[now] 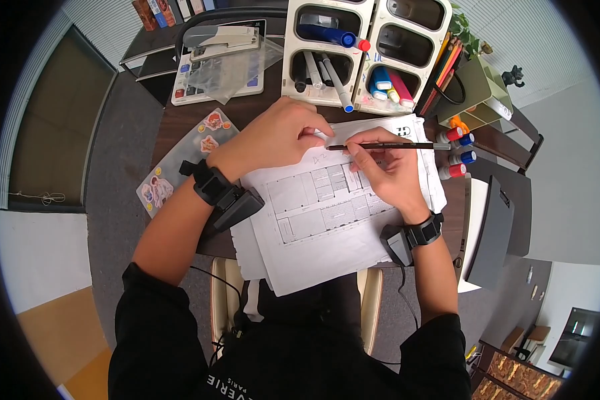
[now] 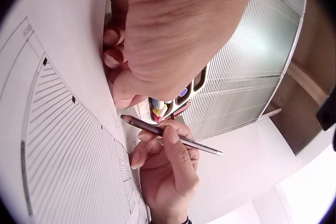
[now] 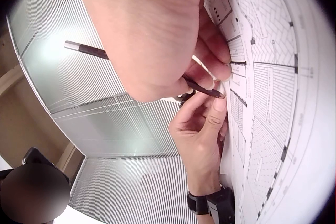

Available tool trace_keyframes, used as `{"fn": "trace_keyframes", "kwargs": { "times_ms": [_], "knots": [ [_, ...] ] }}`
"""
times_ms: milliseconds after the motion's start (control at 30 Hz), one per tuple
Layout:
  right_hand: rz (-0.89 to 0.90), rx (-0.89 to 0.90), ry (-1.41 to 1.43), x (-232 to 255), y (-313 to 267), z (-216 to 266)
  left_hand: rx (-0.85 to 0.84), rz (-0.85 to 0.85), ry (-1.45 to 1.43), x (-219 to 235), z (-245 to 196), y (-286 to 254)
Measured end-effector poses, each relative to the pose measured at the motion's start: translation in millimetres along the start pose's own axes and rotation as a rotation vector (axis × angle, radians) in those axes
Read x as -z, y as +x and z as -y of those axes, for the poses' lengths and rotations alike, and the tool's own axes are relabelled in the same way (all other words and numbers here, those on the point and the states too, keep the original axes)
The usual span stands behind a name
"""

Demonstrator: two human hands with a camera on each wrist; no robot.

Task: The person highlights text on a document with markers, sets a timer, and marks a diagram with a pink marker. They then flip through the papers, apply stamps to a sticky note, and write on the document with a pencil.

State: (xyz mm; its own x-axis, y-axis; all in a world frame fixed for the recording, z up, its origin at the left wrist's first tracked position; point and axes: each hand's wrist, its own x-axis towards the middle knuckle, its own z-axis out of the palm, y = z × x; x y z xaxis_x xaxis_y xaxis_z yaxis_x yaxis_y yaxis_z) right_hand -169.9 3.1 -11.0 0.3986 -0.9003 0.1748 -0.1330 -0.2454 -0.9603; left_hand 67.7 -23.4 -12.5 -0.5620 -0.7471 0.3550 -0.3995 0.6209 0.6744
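Observation:
My right hand (image 1: 390, 173) holds a dark pencil (image 1: 407, 145) with a silver end between thumb and fingers, its tip pointing left. That tip is close to the fingertips of my left hand (image 1: 287, 133). Fingers curled, the left hand pinches the upper edge of the printed floor plan sheet (image 1: 300, 247); part of this grip is hidden under the hand. In the left wrist view, the pencil (image 2: 149, 127) slants over the paper beside the left thumb. From the right wrist, the pencil's tip overlaps the left thumbnail.
White organizers (image 1: 333, 93) with pens and highlighters stand behind the hands. A stapler (image 1: 223, 40) lies on a tray at back left. Under the left forearm is a stickered grey laptop (image 1: 200, 143). Red- and blue-capped bottles (image 1: 455, 170) line the right, near a green box (image 1: 477, 93).

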Motion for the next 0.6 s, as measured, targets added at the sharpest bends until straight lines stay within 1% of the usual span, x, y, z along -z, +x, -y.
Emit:
{"fn": "trace_keyframes", "kwargs": {
  "times_ms": [500,600],
  "knots": [
    [-0.007,0.0,0.003,-0.6,0.0,0.3,0.039,0.018,0.009,1.9,-2.8,0.2],
    [-0.005,-0.004,0.012,-0.5,0.1,0.8,0.025,0.015,0.007,1.3,-1.7,0.2]
  ]
}}
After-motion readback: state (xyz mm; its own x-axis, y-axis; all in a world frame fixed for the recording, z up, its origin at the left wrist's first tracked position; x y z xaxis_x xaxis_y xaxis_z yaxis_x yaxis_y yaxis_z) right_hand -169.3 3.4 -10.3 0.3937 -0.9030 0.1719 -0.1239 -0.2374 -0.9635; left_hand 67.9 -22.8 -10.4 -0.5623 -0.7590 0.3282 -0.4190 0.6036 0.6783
